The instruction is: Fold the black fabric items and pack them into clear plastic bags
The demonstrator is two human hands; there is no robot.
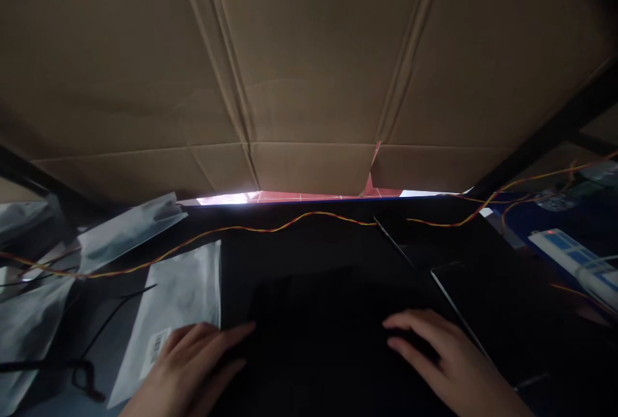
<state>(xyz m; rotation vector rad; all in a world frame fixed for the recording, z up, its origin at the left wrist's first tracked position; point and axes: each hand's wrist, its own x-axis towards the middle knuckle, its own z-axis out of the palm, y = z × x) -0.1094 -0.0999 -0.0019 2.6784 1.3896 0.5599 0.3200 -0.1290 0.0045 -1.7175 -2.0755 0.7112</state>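
My left hand [186, 365] hovers over or rests on the dark surface, its index finger stretched out and its thumb apart. It partly covers a frosted plastic pouch [181, 288] with a barcode label. On the other side, my right hand [447, 356] has thumb and index finger spread, with nothing visible between them. Beside it lies a dark flat device with a pale edge [463, 307], like a phone. A second slim dark device [396, 237] lies farther back. The area between my hands is too dark to make out any object there.
A twisted red-and-yellow wire [290, 221] crosses the black tabletop [309, 250]. More frosted pouches [130, 230] and a black cable [87, 378] lie at left. A white power strip [579, 266] sits at right. Cardboard [313, 69] screens the back.
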